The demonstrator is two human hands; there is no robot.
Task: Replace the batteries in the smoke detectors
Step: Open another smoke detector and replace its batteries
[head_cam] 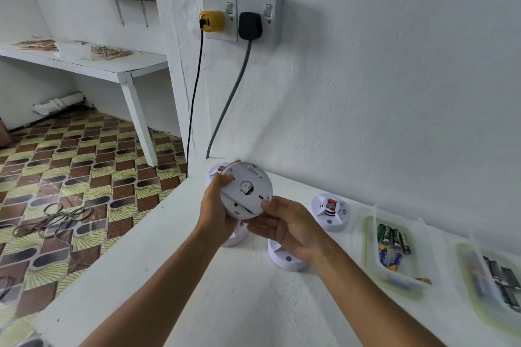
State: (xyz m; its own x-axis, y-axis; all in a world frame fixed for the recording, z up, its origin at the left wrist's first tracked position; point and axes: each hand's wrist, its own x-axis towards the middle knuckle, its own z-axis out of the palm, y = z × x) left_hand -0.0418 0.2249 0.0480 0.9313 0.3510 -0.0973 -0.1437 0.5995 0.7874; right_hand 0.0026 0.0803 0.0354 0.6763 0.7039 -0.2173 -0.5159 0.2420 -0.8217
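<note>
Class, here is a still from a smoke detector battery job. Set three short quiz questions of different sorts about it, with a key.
1. True or false: both hands, left hand and right hand, grip the same smoke detector.
2. Which plug sits in the left wall socket? A yellow plug B black plug C none
3. Fill in: the loose batteries lie in a clear ____ on the white counter.

Key
1. True
2. A
3. Container: the clear container to the right of the hands.
</note>
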